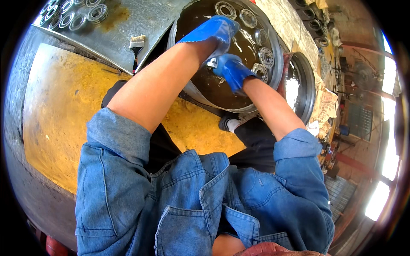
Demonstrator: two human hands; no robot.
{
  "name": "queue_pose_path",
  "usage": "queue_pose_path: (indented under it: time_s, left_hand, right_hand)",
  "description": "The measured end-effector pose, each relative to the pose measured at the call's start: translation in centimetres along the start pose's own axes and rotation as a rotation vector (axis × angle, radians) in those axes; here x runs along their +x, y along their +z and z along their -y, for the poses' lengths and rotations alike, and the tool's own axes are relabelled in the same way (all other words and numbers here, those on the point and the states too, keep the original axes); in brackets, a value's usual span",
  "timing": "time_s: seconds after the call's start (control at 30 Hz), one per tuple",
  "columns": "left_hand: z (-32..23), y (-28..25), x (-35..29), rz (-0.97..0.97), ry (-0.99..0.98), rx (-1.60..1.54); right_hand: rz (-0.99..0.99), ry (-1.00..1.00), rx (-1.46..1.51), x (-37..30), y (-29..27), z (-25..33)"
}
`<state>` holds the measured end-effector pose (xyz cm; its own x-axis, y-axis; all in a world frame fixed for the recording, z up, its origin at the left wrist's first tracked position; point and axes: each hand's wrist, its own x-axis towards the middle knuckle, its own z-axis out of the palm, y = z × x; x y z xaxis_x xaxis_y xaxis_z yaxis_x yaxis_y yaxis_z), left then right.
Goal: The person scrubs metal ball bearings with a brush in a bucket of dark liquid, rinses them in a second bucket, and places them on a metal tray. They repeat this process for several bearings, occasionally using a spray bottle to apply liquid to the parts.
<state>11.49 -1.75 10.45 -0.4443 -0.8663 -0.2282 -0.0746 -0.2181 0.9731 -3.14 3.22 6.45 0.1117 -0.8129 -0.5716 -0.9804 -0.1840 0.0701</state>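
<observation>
Both my hands wear blue rubber gloves and meet over a round metal basin of dark, oily liquid. My left hand bends down over the basin, its fingers curled and mostly hidden by the back of the glove. Just nearer to me, my right hand is closed on a shiny metal bearing, only partly visible between the gloves. Several more bearings lie along the far and right side of the basin, among them one at the far end and one near my right wrist.
Left of the basin stands a metal tray with several bearings and a brush near its edge. A second round container adjoins the basin on the right, beside crumpled paper. A yellow worn surface lies below the tray.
</observation>
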Motion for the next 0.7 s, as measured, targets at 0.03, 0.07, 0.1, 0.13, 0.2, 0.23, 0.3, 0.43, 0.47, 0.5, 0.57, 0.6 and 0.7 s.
queue_pose_path:
  time_s: [0.03, 0.07, 0.1, 0.13, 0.2, 0.23, 0.3, 0.43, 0.47, 0.5, 0.57, 0.6, 0.7]
  left_hand:
    - [0.1, 0.4, 0.4, 0.0, 0.04, 0.037]
    - [0.5, 0.5, 0.7, -0.004, 0.069, 0.072]
    - [0.7, 0.3, 1.0, -0.01, 0.092, 0.108]
    - [1.0, 0.2, 1.1, -0.01, 0.107, 0.133]
    - [1.2, 0.1, 1.6, -0.016, 0.12, 0.158]
    - [1.4, 0.3, 1.9, -0.012, 0.136, 0.171]
    - [1.7, 0.6, 2.3, 0.002, 0.181, 0.215]
    - [2.7, -0.2, 2.9, 0.042, 0.287, 0.34]
    - [3.0, -0.5, 3.0, 0.043, 0.3, 0.362]
    - [3.1, -0.5, 3.0, 0.035, 0.314, 0.378]
    - [3.2, -0.7, 3.4, 0.029, 0.325, 0.41]
    - [3.3, -0.4, 3.2, 0.024, 0.336, 0.424]
    - [3.2, -0.1, 3.3, 0.014, 0.362, 0.479]
  right_hand:
    - [0.0, 0.008, 0.0, 0.1, 0.1, -0.4]
    - [0.078, 0.214, 0.257, 0.3, 0.2, -0.8]
    - [0.158, 0.412, 0.516, 0.5, 0.2, -0.6]
    - [-0.006, 0.28, 0.313, 0.6, 0.5, 0.0]
    - [0.018, 0.09, 0.13, 0.4, 0.2, -0.3]
    - [0.041, -0.089, -0.055, 0.2, 0.1, -0.7]
    - [0.059, -0.01, 0.015, 0.5, 0.8, -1.1]
    - [-0.058, 0.046, 0.263, -0.4, 0.6, -1.0]
    - [0.015, -0.023, 0.068, 0.2, 0.4, -0.9]
    - [0.086, -0.088, -0.132, 0.2, -0.3, -0.5]
    - [0.087, -0.013, 0.003, -0.6, -1.2, 0.3]
    - [0.088, 0.067, 0.143, -1.4, -1.9, 1.0]
    - [0.149, 0.04, 0.022, -0.5, -2.1, 1.4]
